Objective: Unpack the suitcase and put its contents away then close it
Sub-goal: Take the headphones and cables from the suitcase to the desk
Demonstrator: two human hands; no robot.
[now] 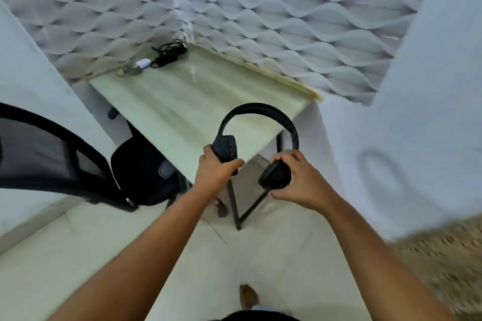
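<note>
A: What have the hands got?

B: From my feed, a pair of black headphones [260, 138], held up in the air over the near corner of the pale desk [182, 101]. I see the left hand [215, 172] wrapped around the left ear cup, fingers curled under it and thumb over the top. The right hand [300, 182] grips the other ear cup, fingers curled across its back, thumb beneath.

A: So both closed on it?

B: Yes, each hand clasps one cup, with the headband arching up between them, away from me.

A: Anything on the desk?

B: At the far corner, against the wavy-patterned wall [287, 21], I make out a bundle of black cable [169, 53] with a small white plug [144, 63] just beside it. The picture is blurred there, so I can't tell more.

A: And around the desk?

B: A black mesh chair [78, 161] stands to the left, its seat tucked partly under the desk edge. A bare foot [249, 294] shows on the pale floor [78, 255] below.
</note>
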